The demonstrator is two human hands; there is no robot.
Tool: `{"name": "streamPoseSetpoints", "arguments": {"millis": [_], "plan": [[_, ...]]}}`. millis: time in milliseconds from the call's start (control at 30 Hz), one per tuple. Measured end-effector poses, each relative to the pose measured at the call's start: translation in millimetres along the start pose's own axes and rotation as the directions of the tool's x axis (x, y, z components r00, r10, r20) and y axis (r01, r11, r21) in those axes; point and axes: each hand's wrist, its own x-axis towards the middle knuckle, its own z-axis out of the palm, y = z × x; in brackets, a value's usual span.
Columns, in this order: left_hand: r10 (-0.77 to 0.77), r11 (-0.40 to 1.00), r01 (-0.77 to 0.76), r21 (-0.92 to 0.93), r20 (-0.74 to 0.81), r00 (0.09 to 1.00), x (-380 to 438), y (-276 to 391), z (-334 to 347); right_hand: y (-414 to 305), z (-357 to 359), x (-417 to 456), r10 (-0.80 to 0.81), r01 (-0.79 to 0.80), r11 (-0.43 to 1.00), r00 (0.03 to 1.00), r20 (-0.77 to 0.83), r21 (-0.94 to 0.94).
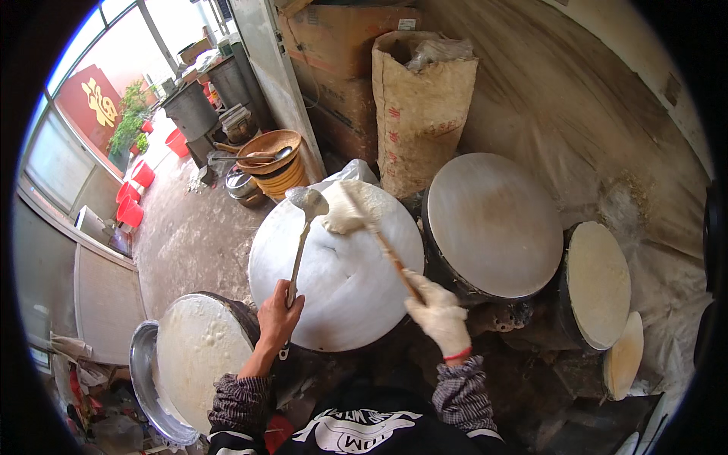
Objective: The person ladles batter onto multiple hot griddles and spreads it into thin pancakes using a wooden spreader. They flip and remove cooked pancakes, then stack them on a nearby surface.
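My bare left hand (278, 315) grips the handle of a metal ladle (298, 256). Pale batter coats the ladle's bowl, which is over the far left part of a large round white surface (318, 307). Whether this surface is a griddle or a filled tub, I cannot tell. In a white knit glove with a red cuff band, my right hand (441, 315) holds a wooden-handled tool (395, 259). Its far end, blurred, meets a thick mound of pale batter or dough (344, 213) at the back of the white surface.
To the right stand a bare round griddle (495, 222) and a smaller griddle with a pale layer (600, 284). Another coated griddle (196, 347) and a metal basin (142, 381) are at lower left. Behind are a stained sack (424, 119), cardboard boxes (330, 51) and a wicker basket (278, 142).
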Motion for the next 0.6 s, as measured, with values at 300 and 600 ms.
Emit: {"name": "streamPoseSetpoints", "arguments": {"millis": [300, 600], "plan": [[-0.064, 0.997, 0.063, -0.053, -0.011, 0.998, -12, -6, -10, -16, 8, 14, 0.098, -0.097, 0.995, 0.973, 0.211, -0.016], [-0.114, 0.987, 0.105, -0.119, -0.069, 0.991, -25, -7, -15, -25, 4, 40, 0.328, -0.258, 0.936, 0.889, 0.319, -0.241]]}}
